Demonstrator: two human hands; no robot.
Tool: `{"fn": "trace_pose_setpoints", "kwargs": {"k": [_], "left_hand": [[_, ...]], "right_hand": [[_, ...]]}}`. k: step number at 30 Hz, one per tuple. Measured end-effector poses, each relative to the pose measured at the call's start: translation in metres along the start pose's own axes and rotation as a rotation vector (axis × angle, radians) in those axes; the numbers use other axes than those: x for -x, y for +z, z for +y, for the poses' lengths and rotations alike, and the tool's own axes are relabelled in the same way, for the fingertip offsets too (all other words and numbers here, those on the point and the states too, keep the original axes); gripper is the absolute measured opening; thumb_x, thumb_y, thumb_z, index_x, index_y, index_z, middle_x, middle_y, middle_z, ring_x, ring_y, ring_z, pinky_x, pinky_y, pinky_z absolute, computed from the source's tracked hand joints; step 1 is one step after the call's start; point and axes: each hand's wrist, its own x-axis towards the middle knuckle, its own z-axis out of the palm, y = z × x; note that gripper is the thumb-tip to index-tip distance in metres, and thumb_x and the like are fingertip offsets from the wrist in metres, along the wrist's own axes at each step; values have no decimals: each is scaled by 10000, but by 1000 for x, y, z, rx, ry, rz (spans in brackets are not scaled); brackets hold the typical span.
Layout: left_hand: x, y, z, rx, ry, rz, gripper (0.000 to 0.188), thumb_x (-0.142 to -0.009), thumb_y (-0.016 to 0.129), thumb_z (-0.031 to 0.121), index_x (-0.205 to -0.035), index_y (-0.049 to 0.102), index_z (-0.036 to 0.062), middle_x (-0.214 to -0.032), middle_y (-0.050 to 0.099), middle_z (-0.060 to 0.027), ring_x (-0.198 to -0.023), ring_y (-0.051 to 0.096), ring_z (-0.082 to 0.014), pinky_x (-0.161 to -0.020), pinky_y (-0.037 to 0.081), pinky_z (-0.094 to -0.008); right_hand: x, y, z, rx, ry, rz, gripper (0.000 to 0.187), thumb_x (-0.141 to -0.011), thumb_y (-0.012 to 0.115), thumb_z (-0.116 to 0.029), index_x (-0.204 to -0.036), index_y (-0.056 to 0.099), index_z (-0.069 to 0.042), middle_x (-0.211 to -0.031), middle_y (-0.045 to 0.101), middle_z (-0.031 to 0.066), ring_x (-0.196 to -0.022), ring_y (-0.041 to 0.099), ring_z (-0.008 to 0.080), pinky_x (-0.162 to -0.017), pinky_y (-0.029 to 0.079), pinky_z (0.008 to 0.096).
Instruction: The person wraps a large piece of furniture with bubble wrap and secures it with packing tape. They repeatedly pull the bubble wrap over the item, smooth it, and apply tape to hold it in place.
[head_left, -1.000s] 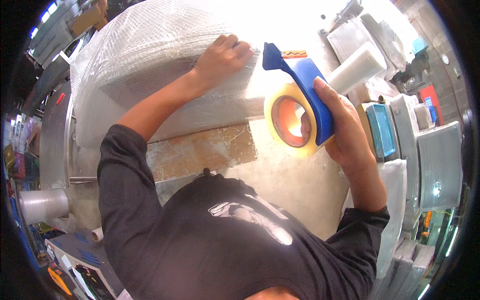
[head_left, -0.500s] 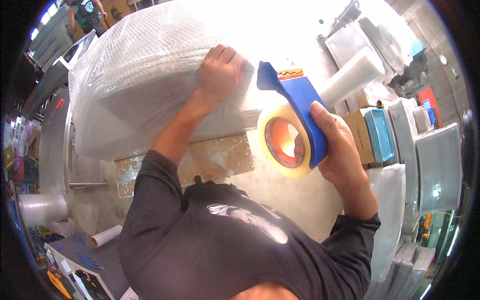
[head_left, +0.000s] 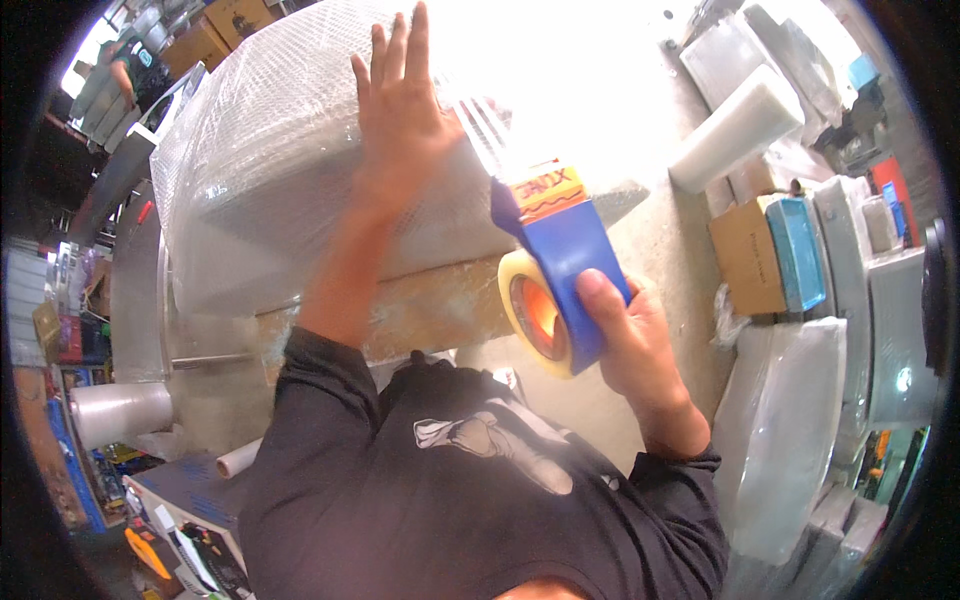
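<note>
A large item in bubble wrap stands in front of me, its top right washed out by glare. My left hand is over the wrap with its fingers spread, holding nothing; whether the palm presses on it I cannot tell. My right hand grips a blue tape dispenser, with a roll of clear tape on its left side. The dispenser's orange front end is tilted up toward the wrapped item. A shiny clear strip of tape stretches from that end toward the wrap.
Brown board lies beneath the wrapped item. To the right are a roll of wrap, a cardboard box and several wrapped packages. A film roll sits at the left. Another person stands at the far left.
My left hand has gone from curled fingers to spread ones and moved up and left over the wrap. The dispenser has moved left and slightly down, and a tape strip now shows.
</note>
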Motion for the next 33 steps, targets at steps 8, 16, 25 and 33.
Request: {"fn": "trace_pose_setpoints", "kwargs": {"k": [8, 16, 25, 33], "left_hand": [[-19, -4, -32, -23, 373, -534, 309, -905, 702, 190, -1196, 726, 90, -1235, 689, -148, -1258, 595, -326, -1036, 504, -393], [-30, -4, -39, -75, 566, -620, 293, -933, 690, 198, -1180, 718, 41, -1200, 684, -204, -1198, 635, -315, -986, 534, -398], [-46, -6, -41, -110, 777, -710, 303, -973, 639, 205, -1200, 683, 9, -1169, 688, -236, -1118, 671, -344, -884, 586, -419], [-72, -31, -44, -50, 774, -1118, 614, -952, 590, 61, -1525, 369, 47, -1523, 380, -270, -1434, 360, -374, -1139, 379, -460]], "right_hand": [[6, 17, 61, 57, -84, 118, 347, -925, 743, -283, -1046, 665, 33, -837, 699, 67, -722, 626, 93, -640, 503, 263], [-41, 25, 165, 249, -146, 219, 501, -895, 726, -437, -1038, 670, 40, -852, 717, 169, -736, 702, 243, -690, 544, 374], [-127, 31, 197, 287, 47, 251, 560, -884, 671, -521, -1098, 712, -5, -852, 713, 242, -842, 719, 380, -777, 548, 439], [-135, 40, 211, 326, 22, 308, 562, -915, 648, -528, -1091, 724, 1, -843, 726, 193, -787, 724, 314, -746, 548, 408]]}}
